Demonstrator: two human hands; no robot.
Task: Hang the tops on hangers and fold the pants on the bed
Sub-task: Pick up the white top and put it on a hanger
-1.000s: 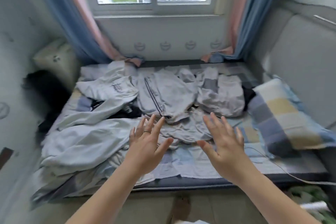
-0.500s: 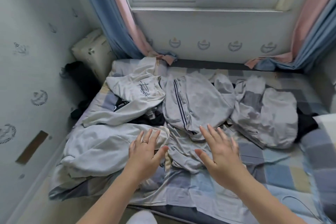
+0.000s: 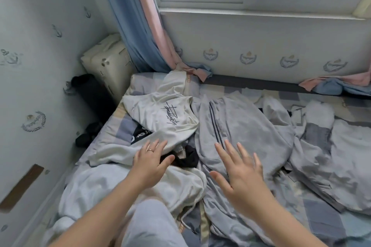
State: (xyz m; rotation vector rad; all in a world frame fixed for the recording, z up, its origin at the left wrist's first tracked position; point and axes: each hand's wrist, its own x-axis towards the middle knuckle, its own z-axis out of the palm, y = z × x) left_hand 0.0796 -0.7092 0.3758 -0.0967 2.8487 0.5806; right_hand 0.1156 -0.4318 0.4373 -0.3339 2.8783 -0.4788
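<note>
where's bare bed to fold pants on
Bare checked bedsheet shows in the near right corner, below the rumpled grey garment, and in a thin strip under the window wall past the grey navy-striped garment. Centre and left are crowded: the white script-printed top and others overlap.

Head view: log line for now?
left hand open over white top | right hand open over grey striped garment | nothing held

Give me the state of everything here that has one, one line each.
white printed top: crumpled on the bed, not on a hanger.
grey striped garment: unfolded, rumpled.
black garment: bunched, partly buried under the others.
left hand: open, fingers straight, holding nothing.
right hand: open, fingers spread, over the grey striped garment.
curtain: drawn aside, its end bunched at the bed's far edge.
</note>
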